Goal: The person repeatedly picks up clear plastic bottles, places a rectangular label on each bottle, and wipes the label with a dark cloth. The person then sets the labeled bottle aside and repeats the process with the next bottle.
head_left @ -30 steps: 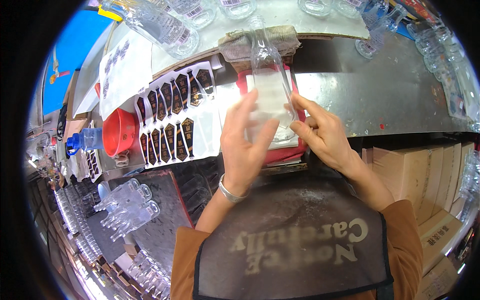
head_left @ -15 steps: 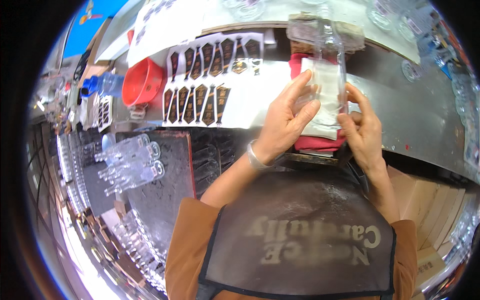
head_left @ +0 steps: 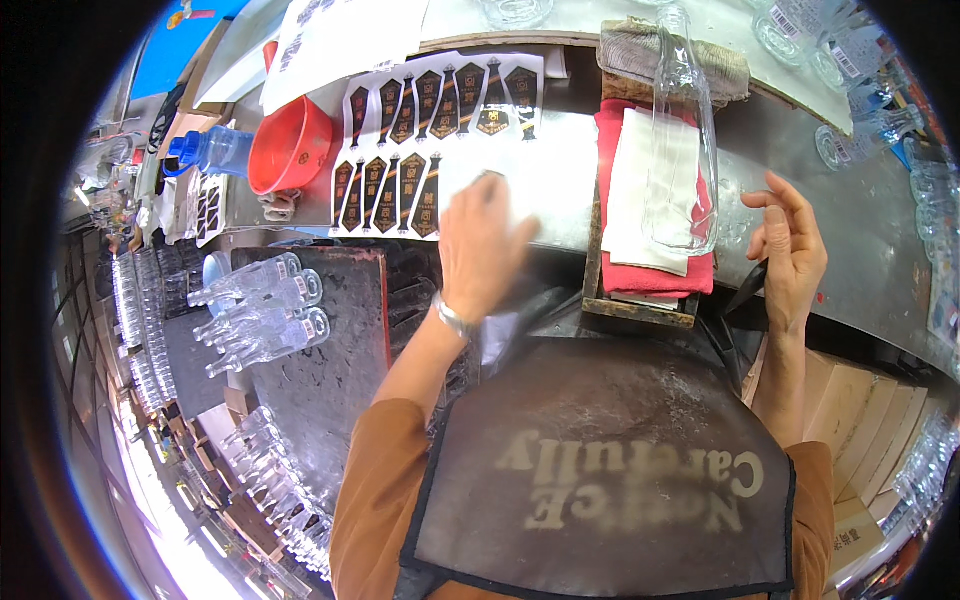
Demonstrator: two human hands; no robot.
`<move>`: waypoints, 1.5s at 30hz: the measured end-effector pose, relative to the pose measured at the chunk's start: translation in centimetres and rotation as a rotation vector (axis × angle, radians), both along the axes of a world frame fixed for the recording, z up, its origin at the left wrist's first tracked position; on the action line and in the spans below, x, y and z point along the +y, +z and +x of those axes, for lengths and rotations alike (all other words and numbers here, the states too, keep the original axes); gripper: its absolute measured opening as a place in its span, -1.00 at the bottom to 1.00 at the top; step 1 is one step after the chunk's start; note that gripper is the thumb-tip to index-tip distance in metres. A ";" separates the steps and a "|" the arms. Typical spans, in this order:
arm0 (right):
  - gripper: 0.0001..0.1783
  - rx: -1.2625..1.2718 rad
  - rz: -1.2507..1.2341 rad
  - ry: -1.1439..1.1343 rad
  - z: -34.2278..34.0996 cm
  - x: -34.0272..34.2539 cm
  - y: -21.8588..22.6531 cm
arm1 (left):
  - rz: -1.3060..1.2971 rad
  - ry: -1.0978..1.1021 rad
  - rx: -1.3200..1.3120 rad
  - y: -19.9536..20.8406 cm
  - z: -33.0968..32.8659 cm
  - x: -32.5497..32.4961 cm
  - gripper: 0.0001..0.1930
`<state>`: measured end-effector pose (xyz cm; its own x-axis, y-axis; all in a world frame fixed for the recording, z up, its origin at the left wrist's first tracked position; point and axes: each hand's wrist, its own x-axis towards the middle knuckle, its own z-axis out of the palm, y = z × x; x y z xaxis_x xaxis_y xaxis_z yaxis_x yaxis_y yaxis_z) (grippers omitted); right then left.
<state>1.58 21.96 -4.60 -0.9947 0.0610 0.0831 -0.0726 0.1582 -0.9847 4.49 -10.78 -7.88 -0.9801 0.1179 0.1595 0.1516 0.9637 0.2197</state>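
Note:
A clear glass bottle (head_left: 683, 160) lies on a folded white cloth (head_left: 632, 165) over a red towel (head_left: 703, 272), its neck pointing away from me. The towel sits in a low wooden box (head_left: 640, 312). My left hand (head_left: 482, 245) is over the right part of a white sheet of dark, gold-printed decals (head_left: 400, 150). Motion smears its fingers, and whether they pinch anything cannot be made out. To the right of the bottle, my right hand (head_left: 790, 250) hovers with its fingers loosely bent and apart, holding nothing.
A red plastic bowl (head_left: 292, 145) and a blue-capped clear jug (head_left: 220, 150) stand left of the sheet. Several clear bottles (head_left: 265, 310) lie on the dark board at left. More glassware (head_left: 850, 55) stands at far right. Cardboard boxes (head_left: 850, 400) are below, right.
Both hands have let go of the bottle, which stays on the cloth. My left hand has moved left over the decal sheet; my right hand has drawn away to the right.

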 end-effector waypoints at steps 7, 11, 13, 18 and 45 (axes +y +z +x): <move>-0.66 0.004 -0.039 -0.004 -0.4 0.2 -0.3 | 0.034 0.006 0.033 -0.9 4.1 -0.3 -0.36; -0.67 0.031 0.013 0.009 -0.2 0.3 0.1 | 0.123 -0.052 0.271 -2.1 4.9 -1.6 -0.69; -0.68 0.008 0.003 -0.023 0.0 1.8 -0.5 | 0.278 -0.003 0.222 -0.5 5.8 -1.1 -0.83; -0.70 -0.044 -0.082 -0.094 0.2 2.9 -0.5 | 1.441 0.418 -0.335 2.3 2.3 -0.3 -0.79; -0.36 -0.079 0.169 0.278 -3.8 -2.1 1.8 | 0.420 -0.430 0.194 5.4 -9.6 10.5 -0.42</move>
<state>-2.24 19.81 -2.79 -0.9751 -0.2216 -0.0089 -0.0606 0.3046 -0.9505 -5.09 -0.27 -2.51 -0.8078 0.3835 0.4477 0.5812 0.6451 0.4960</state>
